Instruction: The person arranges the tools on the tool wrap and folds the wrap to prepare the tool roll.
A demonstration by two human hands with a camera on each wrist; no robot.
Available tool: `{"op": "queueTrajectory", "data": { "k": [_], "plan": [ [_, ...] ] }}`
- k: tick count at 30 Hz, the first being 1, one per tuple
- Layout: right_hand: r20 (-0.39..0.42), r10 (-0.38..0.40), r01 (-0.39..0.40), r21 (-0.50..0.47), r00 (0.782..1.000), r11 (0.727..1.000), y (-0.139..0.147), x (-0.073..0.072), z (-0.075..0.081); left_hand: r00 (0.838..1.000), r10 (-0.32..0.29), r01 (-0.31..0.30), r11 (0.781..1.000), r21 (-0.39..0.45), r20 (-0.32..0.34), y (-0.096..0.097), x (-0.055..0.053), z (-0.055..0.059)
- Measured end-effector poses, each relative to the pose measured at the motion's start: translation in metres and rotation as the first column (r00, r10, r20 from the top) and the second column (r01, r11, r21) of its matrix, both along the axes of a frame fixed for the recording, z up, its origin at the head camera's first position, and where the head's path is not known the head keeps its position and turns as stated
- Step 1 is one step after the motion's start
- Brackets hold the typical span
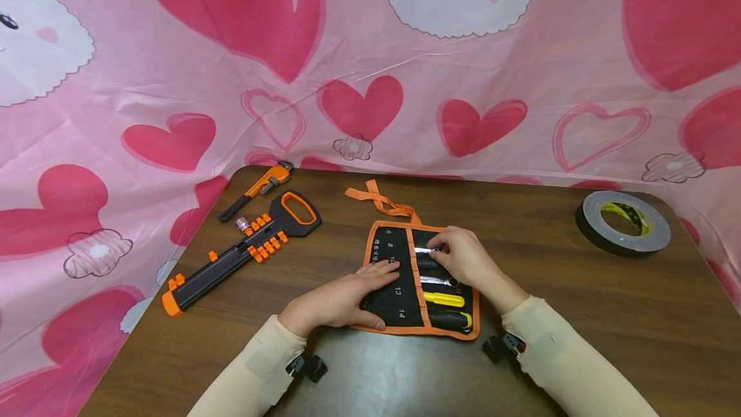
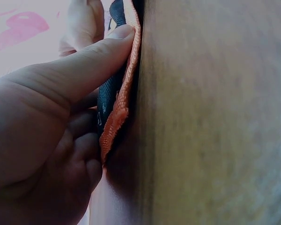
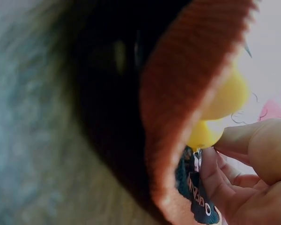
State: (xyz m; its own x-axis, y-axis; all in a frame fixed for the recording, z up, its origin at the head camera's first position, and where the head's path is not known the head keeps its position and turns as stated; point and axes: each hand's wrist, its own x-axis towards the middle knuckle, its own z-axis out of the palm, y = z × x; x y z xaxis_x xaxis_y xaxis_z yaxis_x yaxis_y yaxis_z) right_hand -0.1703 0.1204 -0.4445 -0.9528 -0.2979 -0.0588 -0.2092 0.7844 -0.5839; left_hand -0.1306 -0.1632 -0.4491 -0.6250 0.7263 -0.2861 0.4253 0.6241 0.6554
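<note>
A black tool pouch (image 1: 408,307) with orange trim and printed numbers lies spread on the table. My left hand (image 1: 347,295) rests flat across its left panel, fingers extended; in the left wrist view the thumb (image 2: 91,65) presses on the orange edge. At the upper right pockets my right hand (image 1: 466,262) pinches a silver wrench (image 1: 424,250), its far end hidden under the fingers. Below it the pockets hold another silver wrench (image 1: 437,281), a yellow-handled tool (image 1: 444,300) and a black-and-yellow handle (image 1: 448,320). The right wrist view shows yellow handle ends (image 3: 225,98) beside the fingers.
To the left lie a black-and-orange socket rail (image 1: 226,269), a small metal socket (image 1: 242,224) and an orange pipe wrench (image 1: 260,188). A tape roll (image 1: 593,230) sits far right. Orange ties (image 1: 384,201) trail behind the pouch. A pink heart-print curtain (image 1: 359,31) hangs around the table.
</note>
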Motion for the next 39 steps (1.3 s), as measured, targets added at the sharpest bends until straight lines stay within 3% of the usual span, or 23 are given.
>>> {"op": "queueTrajectory", "data": {
  "k": [29,39],
  "plan": [
    [-0.012,0.010,-0.010,-0.015,1.000,1.000,-0.006,-0.003,-0.001,1.000,-0.012,0.012,1.000,-0.006,-0.012,0.001,0.000,0.001],
    [-0.016,-0.004,0.003,-0.069,1.000,0.998,0.007,0.007,0.003,0.999,-0.018,0.018,1.000,-0.009,-0.042,0.001,0.002,0.002]
  ]
}}
